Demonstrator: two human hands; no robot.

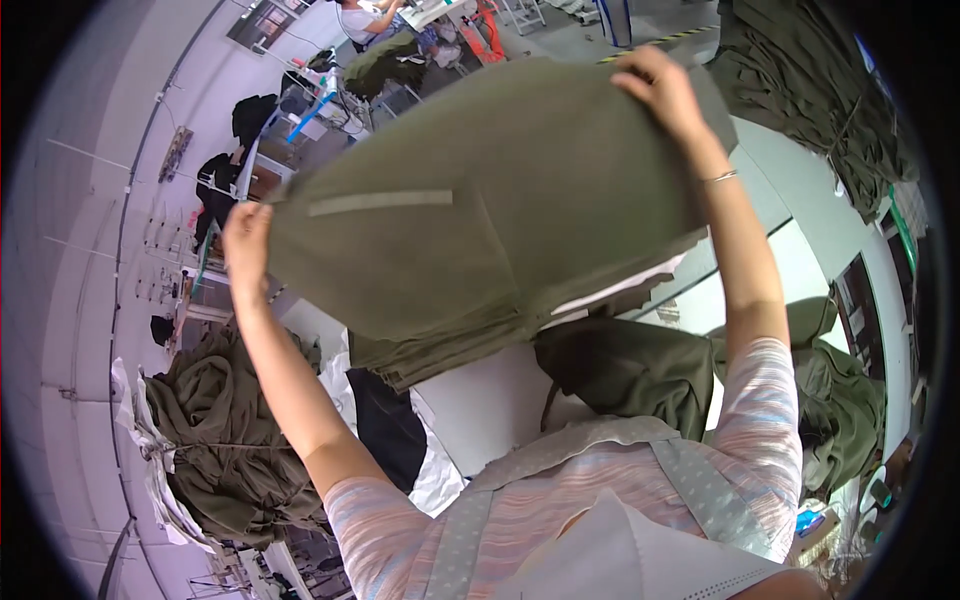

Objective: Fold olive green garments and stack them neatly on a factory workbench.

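Note:
Stretched out in front of me is a large olive-green fabric piece (590,170), with a pale straight strip on its left part and a seam line down its middle. My left hand (248,240) pinches its left edge. At the far right corner, my right hand (660,90) is closed on the same cloth, the arm reaching up and forward. Beneath the held piece, a stack of olive fabric pieces (430,355) lies on the pale table (490,405); most of the stack is hidden by the raised cloth.
To the left sits a bundled heap of olive fabric (230,430) with white sheeting. A black cloth (390,430) lies near my left arm. Loose olive cloth (630,370) rests on the right, and another big heap (810,90) stands far right. A seated person (365,20) is at the back.

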